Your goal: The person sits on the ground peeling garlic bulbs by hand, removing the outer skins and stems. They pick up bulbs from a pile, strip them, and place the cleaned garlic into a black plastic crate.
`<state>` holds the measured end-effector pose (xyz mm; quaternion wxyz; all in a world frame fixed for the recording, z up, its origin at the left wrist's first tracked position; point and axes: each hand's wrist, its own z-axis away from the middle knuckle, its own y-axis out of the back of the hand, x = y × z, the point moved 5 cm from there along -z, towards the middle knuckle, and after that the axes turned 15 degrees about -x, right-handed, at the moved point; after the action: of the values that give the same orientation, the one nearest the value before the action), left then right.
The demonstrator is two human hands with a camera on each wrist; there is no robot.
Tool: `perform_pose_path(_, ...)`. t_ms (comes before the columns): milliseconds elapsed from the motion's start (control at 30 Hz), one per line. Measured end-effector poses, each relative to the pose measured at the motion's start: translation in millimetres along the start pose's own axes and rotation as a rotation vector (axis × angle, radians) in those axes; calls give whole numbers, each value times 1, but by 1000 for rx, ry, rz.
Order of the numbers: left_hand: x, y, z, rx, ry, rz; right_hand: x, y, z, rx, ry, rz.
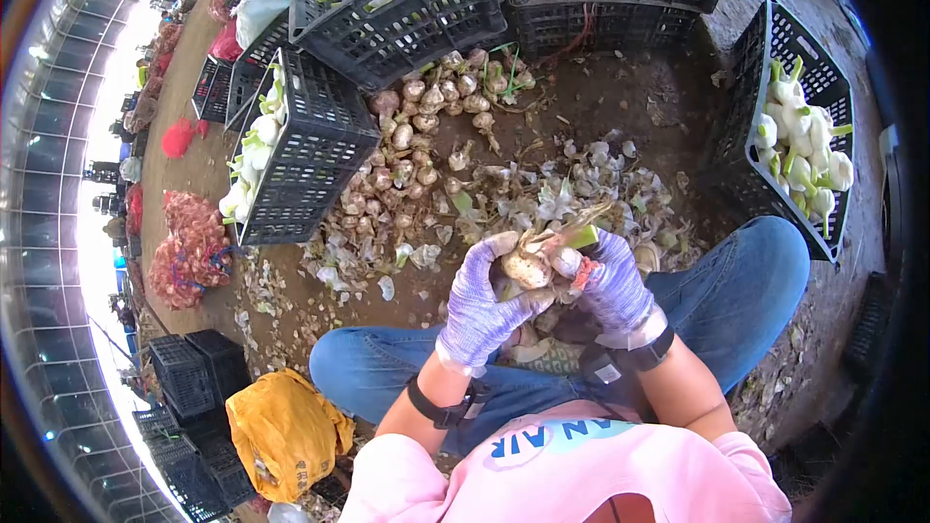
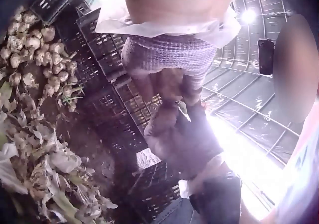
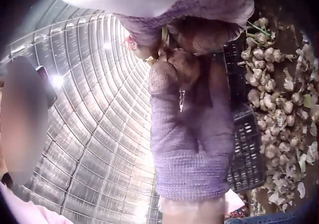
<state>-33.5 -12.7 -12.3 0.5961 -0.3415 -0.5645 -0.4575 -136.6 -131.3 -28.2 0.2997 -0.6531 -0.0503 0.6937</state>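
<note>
Gripping garlic (image 1: 526, 271) with curled, gloved fingers (image 1: 502, 243)

Black plastic crates (image 1: 312, 150) stand beyond and to both sides of the fingers, some holding trimmed garlic. A heap of garlic bulbs (image 1: 417, 124) lies ahead of the fingers, with papery skins (image 1: 557, 196) nearer them. The left hand (image 1: 482, 305) closes round a brownish bulb (image 1: 528, 266); the right hand (image 1: 618, 289) pinches a paler, green-stemmed bulb (image 1: 565, 259) just beside it.

The pink shirt (image 1: 581, 475) print includes "AIR".
</note>
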Motion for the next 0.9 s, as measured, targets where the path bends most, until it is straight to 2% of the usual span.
perform_pose_path(167, 10, -6, 2, 53, -62, 154, -8, 3, 8, -92, -75, -74)
perform_pose_path(233, -16, -14, 2, -86, 147, 580, -1, 10, 11, -96, -114, 0)
perform_pose_path(267, -27, -8, 1, -84, 150, 579, 4, 13, 11, -97, -116, -2)
perform_pose_path(333, -44, -23, 4, -565, 330, 1320, 10, 14, 8, -205, 45, 217)
perform_pose_path(367, -39, -27, 2, -33, 506, 1047, 23, 17, 8, -204, 43, 215)
perform_pose_path(400, -36, -31, 1, -32, 508, 1049, 35, 22, 8, -132, 110, 47)
perform_pose_path(433, -30, -23, -3, 39, 371, 739, 41, 27, 9, -59, 177, -120)
perform_pose_path(467, -22, -15, -6, 105, 232, 429, 40, 27, 8, -57, 174, -121)
perform_pose_path(500, -27, -15, -10, 65, 301, 330, 41, 23, 3, -139, 67, -104)
perform_pose_path(533, -16, -18, -9, 45, 179, 85, 42, 17, 1, -221, -43, -88)
perform_pose_path(567, -25, -17, -7, -66, 216, 373, 29, 3, 2, -373, -88, -504)
perform_pose_path(600, -30, -17, -8, -180, 246, 659, 15, -2, 8, -320, -15, -844)
perform_pose_path(667, -26, -16, -11, -170, 209, 747, 20, 5, 7, -186, -38, -585)
perform_pose_path(700, -22, -15, -13, -161, 170, 832, 24, 7, 5, -186, -39, -584)
perform_pose_path(733, -16, -14, -16, -161, 171, 834, 28, 10, 3, -194, -7, -705)
perform_pose_path(767, -9, -7, -18, -111, 176, 539, 30, 13, 2, -202, 26, -828)
perform_pose_path(800, -3, 1, -19, -60, 178, 245, 30, 16, 1, -200, 24, -828)
perform_pose_path(833, -12, 9, -18, -66, 208, 91, 29, 18, 0, -223, -4, -771)
perform_pose_path(867, -12, 12, -17, -66, 211, 93, 28, 18, -1, -245, -32, -714)
perform_pose_path(900, -7, 15, -18, -51, 145, 95, 29, 19, 0, -149, 14, -817)
